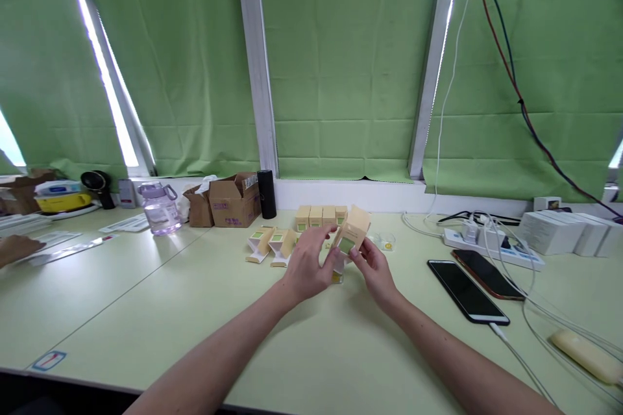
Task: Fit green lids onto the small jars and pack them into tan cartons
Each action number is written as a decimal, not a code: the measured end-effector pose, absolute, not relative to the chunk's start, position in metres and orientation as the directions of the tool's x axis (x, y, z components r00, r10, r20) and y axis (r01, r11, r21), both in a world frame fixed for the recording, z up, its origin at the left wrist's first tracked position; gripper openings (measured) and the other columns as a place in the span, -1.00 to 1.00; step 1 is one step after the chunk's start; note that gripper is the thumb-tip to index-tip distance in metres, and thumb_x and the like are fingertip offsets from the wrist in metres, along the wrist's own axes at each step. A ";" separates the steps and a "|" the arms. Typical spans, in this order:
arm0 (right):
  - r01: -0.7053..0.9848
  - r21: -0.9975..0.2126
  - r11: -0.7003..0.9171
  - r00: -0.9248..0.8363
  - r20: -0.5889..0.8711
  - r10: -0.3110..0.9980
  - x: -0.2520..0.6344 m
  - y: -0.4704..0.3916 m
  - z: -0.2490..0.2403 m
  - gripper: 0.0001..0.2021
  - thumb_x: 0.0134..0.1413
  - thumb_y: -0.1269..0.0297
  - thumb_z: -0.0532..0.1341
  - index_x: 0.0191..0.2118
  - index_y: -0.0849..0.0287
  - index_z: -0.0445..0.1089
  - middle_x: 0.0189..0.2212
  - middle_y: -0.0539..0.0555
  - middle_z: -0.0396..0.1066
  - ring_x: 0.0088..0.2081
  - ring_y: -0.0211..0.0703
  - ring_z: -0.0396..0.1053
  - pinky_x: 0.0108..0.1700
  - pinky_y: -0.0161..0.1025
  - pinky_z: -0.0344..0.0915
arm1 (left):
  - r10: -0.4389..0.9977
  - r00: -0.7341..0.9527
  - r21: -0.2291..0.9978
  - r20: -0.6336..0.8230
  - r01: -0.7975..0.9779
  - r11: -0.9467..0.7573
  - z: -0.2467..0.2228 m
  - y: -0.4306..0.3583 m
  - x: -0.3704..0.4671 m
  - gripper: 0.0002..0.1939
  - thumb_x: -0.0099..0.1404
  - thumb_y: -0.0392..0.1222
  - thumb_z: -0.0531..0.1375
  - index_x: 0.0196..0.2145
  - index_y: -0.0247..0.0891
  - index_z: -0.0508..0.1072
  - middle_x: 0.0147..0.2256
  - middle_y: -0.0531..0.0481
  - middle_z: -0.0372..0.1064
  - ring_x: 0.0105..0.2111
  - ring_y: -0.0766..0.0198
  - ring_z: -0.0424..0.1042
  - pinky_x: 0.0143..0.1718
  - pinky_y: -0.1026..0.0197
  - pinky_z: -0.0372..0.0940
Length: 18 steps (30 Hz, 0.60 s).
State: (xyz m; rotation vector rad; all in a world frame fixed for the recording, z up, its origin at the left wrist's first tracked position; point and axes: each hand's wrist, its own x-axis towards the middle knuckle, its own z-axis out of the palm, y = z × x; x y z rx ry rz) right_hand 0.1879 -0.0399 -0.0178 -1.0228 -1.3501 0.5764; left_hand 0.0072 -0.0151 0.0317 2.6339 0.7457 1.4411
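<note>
Between my two hands is a small tan cardboard box (354,228), tilted, with a green square on its side and a raised flap at the top. My left hand (311,264) grips its left side, thumb near the lower edge. My right hand (377,274) pinches the lower right side. Below the box a small clear item with yellow (337,278) shows partly on the table. Left of my hands lie two similar open boxes (259,243) with white flaps out. Behind stands a row of several upright tan boxes (316,215). A clear plastic piece (385,243) lies right of the held box.
Two phones (468,291) and a power strip (494,249) with cables lie on the right, near white boxes (552,232). A purple bottle (160,208), a brown carton (235,201) and a black cylinder (266,194) stand left. Another person's hand (19,249) rests far left.
</note>
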 end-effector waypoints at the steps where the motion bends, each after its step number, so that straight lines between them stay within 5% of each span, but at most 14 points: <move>1: 0.196 -0.853 0.484 0.172 0.516 0.839 0.188 -0.040 -0.018 -0.40 0.20 -0.23 0.18 0.18 0.08 0.35 -0.04 0.19 0.55 -0.05 0.11 0.47 -0.09 -0.05 0.39 | 0.477 0.441 0.325 0.760 0.378 -0.867 0.031 -0.013 0.006 -0.55 0.41 -0.18 0.16 0.22 -0.21 0.30 0.03 -0.23 0.47 0.00 0.00 0.45 0.07 -0.10 0.36; 5: 0.195 -0.833 0.518 0.137 0.546 0.827 0.189 -0.045 -0.017 -0.47 0.26 -0.08 0.19 0.23 0.05 0.20 0.05 0.17 0.51 -0.01 0.08 0.45 -0.03 -0.04 0.33 | 0.599 0.463 0.495 0.653 0.338 -0.801 0.027 -0.002 0.002 -0.43 0.40 -0.08 0.22 0.31 -0.13 0.24 0.06 -0.22 0.42 0.07 0.00 0.42 0.07 -0.09 0.38; 9: 0.367 -0.723 0.585 0.100 0.656 0.748 0.189 -0.052 -0.016 -0.49 0.23 0.07 0.24 0.22 0.05 0.15 0.06 0.18 0.47 0.04 0.09 0.40 0.04 0.01 0.30 | 0.586 0.513 0.533 0.627 0.266 -0.803 0.022 0.007 -0.003 -0.41 0.34 -0.14 0.28 0.28 -0.13 0.27 0.02 -0.20 0.37 0.06 0.01 0.40 0.08 -0.08 0.38; 14: 0.541 -0.532 0.651 0.015 0.781 0.625 0.193 -0.057 -0.012 -0.51 0.17 0.23 0.21 0.22 0.02 0.21 0.15 0.23 0.35 0.17 0.19 0.31 0.16 0.16 0.28 | 0.459 0.520 0.434 0.720 0.178 -0.883 0.028 0.005 -0.006 -0.46 0.22 -0.31 0.33 0.14 -0.15 0.35 -0.02 -0.17 0.36 0.04 0.00 0.34 0.03 -0.05 0.38; 18: 0.614 -0.434 0.659 0.003 0.837 0.547 0.197 -0.054 -0.015 -0.38 0.11 0.30 0.19 0.30 0.00 0.10 0.25 0.22 0.24 0.27 0.24 0.19 0.21 0.23 0.24 | 0.280 0.495 0.215 0.822 0.185 -0.959 0.030 0.003 -0.007 -0.51 0.19 -0.43 0.24 0.06 -0.13 0.36 0.09 -0.19 0.36 0.13 -0.05 0.27 0.14 -0.17 0.28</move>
